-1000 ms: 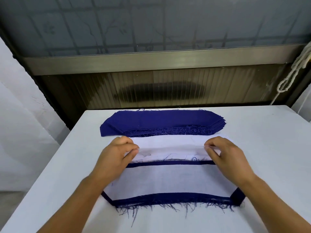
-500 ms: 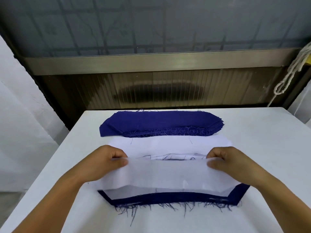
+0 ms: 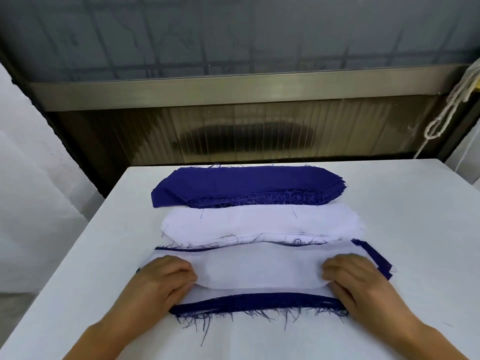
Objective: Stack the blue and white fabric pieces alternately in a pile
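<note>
Left hand [image 3: 161, 281] and right hand [image 3: 358, 279] each pinch the white piece [image 3: 259, 268] over the mixed pile [image 3: 259, 302], lower centre; layers uncountable. Blue stack [image 3: 246, 185], white stack [image 3: 259, 222] above, on the worktop [image 3: 415, 229].

Two bare hands, left hand [image 3: 162, 278] and right hand [image 3: 359, 278]. No gloves, rings, watch or bands visible. Both forearms bare to the frame edge, no sleeve in view. Short nails as far as visible. Nothing else of the body shows.

Soft even light, faint shadows; slight motion blur; wide-angle bowing at edges.
</note>
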